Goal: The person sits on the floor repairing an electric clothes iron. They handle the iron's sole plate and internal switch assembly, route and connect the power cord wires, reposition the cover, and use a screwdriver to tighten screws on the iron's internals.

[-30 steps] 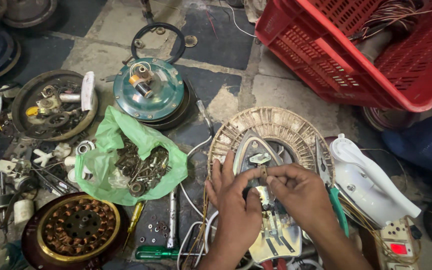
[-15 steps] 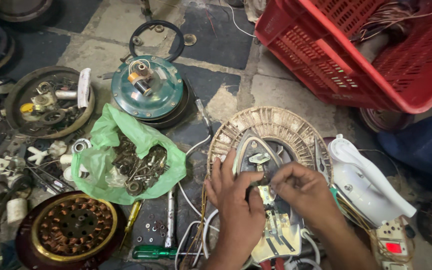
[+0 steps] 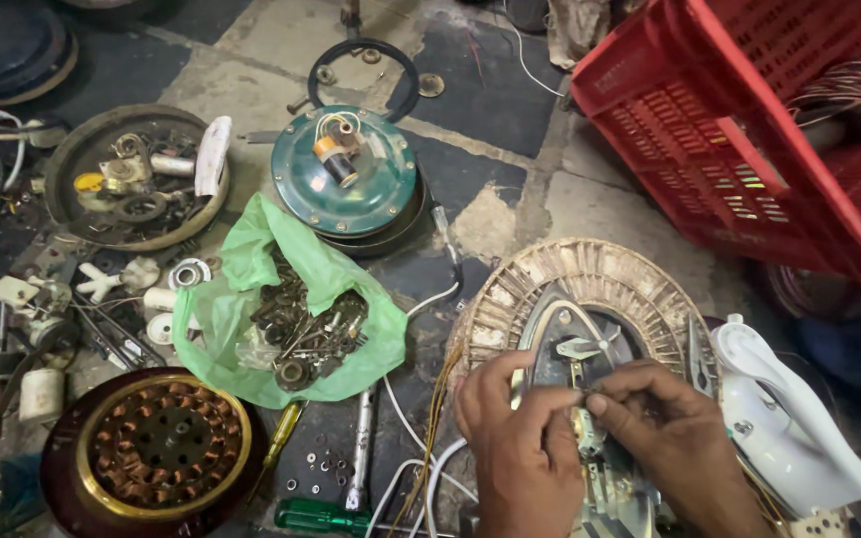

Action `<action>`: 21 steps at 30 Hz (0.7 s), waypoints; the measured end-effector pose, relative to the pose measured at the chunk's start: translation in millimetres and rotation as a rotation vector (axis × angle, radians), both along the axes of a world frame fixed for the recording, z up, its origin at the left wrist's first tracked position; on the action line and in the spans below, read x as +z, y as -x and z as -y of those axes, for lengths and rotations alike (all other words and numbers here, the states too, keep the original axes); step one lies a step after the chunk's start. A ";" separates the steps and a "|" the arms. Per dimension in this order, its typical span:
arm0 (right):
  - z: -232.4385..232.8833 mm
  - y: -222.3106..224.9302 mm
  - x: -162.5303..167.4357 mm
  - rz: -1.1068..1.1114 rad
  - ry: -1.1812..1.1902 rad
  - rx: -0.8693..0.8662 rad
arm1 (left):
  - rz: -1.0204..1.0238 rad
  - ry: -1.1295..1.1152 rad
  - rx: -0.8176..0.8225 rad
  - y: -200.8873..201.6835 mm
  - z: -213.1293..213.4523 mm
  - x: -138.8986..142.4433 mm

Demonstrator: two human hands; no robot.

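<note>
My left hand (image 3: 520, 448) and my right hand (image 3: 665, 433) meet over the metal base of an opened clothes iron (image 3: 590, 374), which lies on a round wound stator ring (image 3: 590, 274). The fingertips of both hands pinch a small metal part at the middle of the iron's base; the part itself is mostly hidden by the fingers. The iron's white plastic cover (image 3: 784, 418) lies to the right of my right hand. Thin copper-coloured wires (image 3: 435, 418) run down beside my left hand.
A green plastic bag of small metal parts (image 3: 286, 309) lies left of the hands. Behind it sits a teal fan motor housing (image 3: 343, 169), a stator with copper coils (image 3: 156, 448) at lower left, a red plastic crate (image 3: 759, 120) at upper right, and screwdrivers (image 3: 359, 448) on the floor.
The view has shifted, with the hands now lower and further right in frame. Both hands stay pinched together over the iron's base, with small finger movements.
</note>
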State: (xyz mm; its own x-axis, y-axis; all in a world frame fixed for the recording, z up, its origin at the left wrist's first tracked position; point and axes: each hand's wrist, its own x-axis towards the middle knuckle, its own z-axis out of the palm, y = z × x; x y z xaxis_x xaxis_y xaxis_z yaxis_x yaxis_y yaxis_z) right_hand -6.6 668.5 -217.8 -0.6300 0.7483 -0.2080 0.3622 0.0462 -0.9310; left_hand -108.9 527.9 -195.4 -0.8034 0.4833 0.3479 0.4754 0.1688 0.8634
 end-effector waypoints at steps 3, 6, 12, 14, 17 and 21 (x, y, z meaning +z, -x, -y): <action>-4.2 4.7 -6.2 -0.013 -0.161 0.071 | 0.063 0.003 0.059 11.3 1.0 -7.0; -6.6 6.4 -9.6 -0.030 -0.076 0.137 | 0.023 0.042 0.060 17.4 0.8 -12.3; -0.5 7.3 -15.1 -0.005 -0.015 0.036 | -0.024 0.127 0.032 12.1 6.7 -15.7; 0.8 7.2 -16.1 -0.003 -0.012 0.048 | -0.030 0.082 0.035 10.8 8.9 -15.2; 2.6 8.3 -11.5 0.039 -0.007 0.034 | 0.188 0.025 0.113 6.2 7.9 -10.6; 9.6 17.1 12.1 0.005 -0.075 -0.037 | 0.220 -0.005 0.144 5.7 8.8 -5.0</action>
State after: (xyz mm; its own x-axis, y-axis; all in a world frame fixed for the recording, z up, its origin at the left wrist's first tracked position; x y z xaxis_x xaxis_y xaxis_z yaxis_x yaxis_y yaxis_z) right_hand -23.7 658.9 -205.7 -0.6009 0.7844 -0.1535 0.3695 0.1023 -0.9236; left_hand -114.5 519.1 -200.4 -0.9202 0.3575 0.1595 0.2479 0.2168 0.9442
